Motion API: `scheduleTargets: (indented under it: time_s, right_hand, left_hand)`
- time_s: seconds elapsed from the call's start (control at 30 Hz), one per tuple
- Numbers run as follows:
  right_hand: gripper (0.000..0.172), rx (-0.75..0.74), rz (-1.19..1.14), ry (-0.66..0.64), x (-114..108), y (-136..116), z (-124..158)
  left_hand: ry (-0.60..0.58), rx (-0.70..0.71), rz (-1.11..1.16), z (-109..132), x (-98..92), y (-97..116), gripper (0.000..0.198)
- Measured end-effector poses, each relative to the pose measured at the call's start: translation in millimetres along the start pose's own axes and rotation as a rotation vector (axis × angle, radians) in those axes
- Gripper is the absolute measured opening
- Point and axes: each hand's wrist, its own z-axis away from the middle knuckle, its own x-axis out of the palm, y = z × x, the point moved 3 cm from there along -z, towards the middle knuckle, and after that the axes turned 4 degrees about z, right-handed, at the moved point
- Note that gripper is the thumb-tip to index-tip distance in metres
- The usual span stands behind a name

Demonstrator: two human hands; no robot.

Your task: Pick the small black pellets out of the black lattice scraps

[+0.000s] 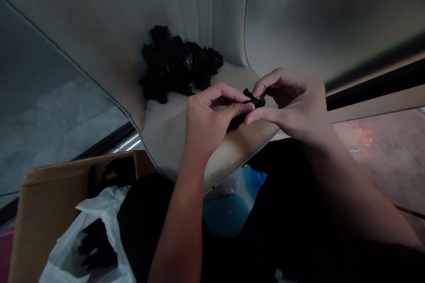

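Note:
Between the fingertips of both hands is a small crumpled black piece (255, 101), soft-looking, its exact kind too dark to make out. My left hand (215, 112) pinches it with thumb and index finger from the left. From the right, my right hand (292, 99) grips its other end between thumb and fingers. Just below the fingertips more black material (235, 123) shows, partly hidden by the left thumb. Behind my left hand a heap of ragged black pieces (179, 64) lies on the pale padded seat (166, 124), some with a shiny surface.
At the lower left stands an open cardboard box (49, 194) with dark contents. A white plastic bag (109, 205) holding black pieces (98, 245) is beside my dark-clothed leg. Under the seat's front edge are a blue object (227, 214) and clear plastic. Panels rise behind the seat.

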Motion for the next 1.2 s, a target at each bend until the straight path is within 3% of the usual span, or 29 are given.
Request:
scheduleTargets:
  time_s: [0.2, 0.4, 0.47, 0.6, 0.7, 0.8, 0.97, 1.07, 1.13, 1.2]
  right_hand:
    - [0.033, 0.056, 0.08, -0.09, -10.0, -7.4, 5.5]
    - [0.023, 0.011, 0.055, -0.093, -10.1, -8.5, 9.3]
    - [0.023, -0.015, 0.073, -0.07, -8.6, -8.4, 9.5]
    - [0.041, 0.049, 0.133, -0.018, -5.0, -5.4, 8.3]
    - [0.046, 0.014, 0.146, 0.049, -3.3, -3.0, 7.1]
    - [0.044, -0.064, 0.241, 0.162, -3.1, -1.0, 6.5]
    - [0.043, -0.122, 0.396, 0.298, 3.2, -1.6, 3.8]
    - [0.035, -0.153, 0.409, 0.249, 9.8, -5.3, 1.8]
    - [0.026, -0.158, 0.354, 0.158, 11.5, -8.1, 1.0]
    - [0.03, -0.181, 0.261, 0.039, 10.1, -11.6, 0.5]
  left_hand:
    - [-0.162, -0.026, -0.063, 2.8, -0.6, 4.4, 0.025]
    - [-0.113, -0.093, -0.002, 4.4, 3.4, -4.1, 0.021]
    - [-0.111, -0.109, 0.055, 3.3, 3.9, -8.4, 0.02]
    - [-0.137, -0.085, 0.006, 1.0, 3.6, -12.6, 0.014]
    - [-0.063, -0.085, -0.01, 1.4, 4.1, -15.5, 0.007]
    - [-0.008, -0.175, 0.092, 4.1, 7.8, -19.5, 0.009]
    - [-0.127, -0.217, 0.313, 8.8, 20.6, -17.4, 0.016]
    - [-0.127, -0.281, 0.433, 9.9, 27.5, -20.2, 0.024]
    - [-0.056, -0.314, 0.48, 9.0, 28.7, -24.2, 0.023]
    - [0.039, -0.322, 0.516, 7.4, 26.7, -28.1, 0.021]
